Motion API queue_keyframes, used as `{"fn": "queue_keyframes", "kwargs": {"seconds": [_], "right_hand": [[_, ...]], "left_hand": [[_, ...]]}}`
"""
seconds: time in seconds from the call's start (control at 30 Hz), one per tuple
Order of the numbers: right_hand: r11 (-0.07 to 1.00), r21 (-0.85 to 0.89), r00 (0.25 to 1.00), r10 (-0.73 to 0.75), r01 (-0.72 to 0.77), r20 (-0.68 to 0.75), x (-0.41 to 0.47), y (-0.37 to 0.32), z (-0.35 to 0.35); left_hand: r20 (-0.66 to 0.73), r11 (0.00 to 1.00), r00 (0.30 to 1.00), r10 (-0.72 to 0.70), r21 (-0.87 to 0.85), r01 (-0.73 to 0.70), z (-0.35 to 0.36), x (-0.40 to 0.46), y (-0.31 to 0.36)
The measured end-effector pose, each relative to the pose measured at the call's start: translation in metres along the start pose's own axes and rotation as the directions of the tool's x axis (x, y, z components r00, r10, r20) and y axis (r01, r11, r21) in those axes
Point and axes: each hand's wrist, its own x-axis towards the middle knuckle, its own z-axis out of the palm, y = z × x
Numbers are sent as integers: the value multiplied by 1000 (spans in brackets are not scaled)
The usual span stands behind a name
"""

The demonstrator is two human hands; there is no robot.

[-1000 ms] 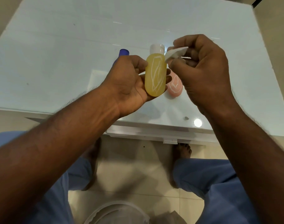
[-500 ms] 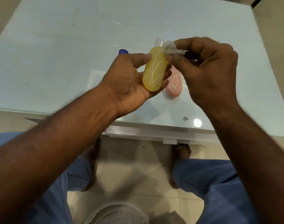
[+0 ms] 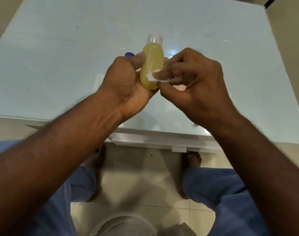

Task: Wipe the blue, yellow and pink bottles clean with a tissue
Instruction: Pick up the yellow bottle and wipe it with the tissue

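Note:
My left hand (image 3: 126, 86) grips the yellow bottle (image 3: 152, 62) by its lower half, clear cap pointing away from me, above the table. My right hand (image 3: 193, 80) pinches a small white tissue (image 3: 153, 77) and presses it against the bottle's lower right side. Of the blue bottle only the cap (image 3: 129, 54) shows, just behind my left thumb. The pink bottle (image 3: 179, 87) lies on the table under my right hand, a sliver of it visible between my fingers.
The pale glass table (image 3: 60, 57) stretches away in front, its near edge (image 3: 153, 137) just below my wrists. Beneath it are my feet, blue trousers and a tiled floor. A white bin rim (image 3: 121, 220) sits at the bottom of the view.
My right hand has slid the tissue from the bottle's neck down to its lower side. My left hand has raised the bottle and turned it more upright.

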Motion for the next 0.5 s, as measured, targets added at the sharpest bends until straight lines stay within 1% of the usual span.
{"fn": "queue_keyframes", "kwargs": {"seconds": [0.07, 0.13, 0.2, 0.23, 0.3, 0.37, 0.4, 0.5], "right_hand": [[1000, 17, 996, 6, -7, 90, -2, -2, 1], [996, 68, 982, 50, -63, 181, -3, -5, -1], [974, 170, 975, 115, -148, 189, 0, -7, -8], [960, 219, 978, 145, -175, 150, 2, -7, -13], [937, 286, 978, 209, -200, 1, 8, -6, -21], [923, 317, 950, 275, -218, -146, 13, -2, -27], [923, 313, 935, 295, -225, -197, 15, -1, -29], [942, 254, 922, 286, -221, -261, 16, 1, -28]], "left_hand": [[-13, 998, 1000, 9, 64, -8, -1, -1, 4], [-9, 995, 1000, 15, 96, -14, 0, -3, 7], [1, 998, 1000, 23, 66, -23, 1, -4, 10], [25, 999, 1000, 18, 30, -19, 2, -4, 10], [85, 1000, 996, -11, -26, 14, 4, -6, 10], [74, 999, 997, -24, 32, 22, 5, -9, 8], [58, 997, 998, -24, 77, 19, 6, -10, 6], [48, 989, 997, -57, 138, 50, 10, -15, 0]]}}
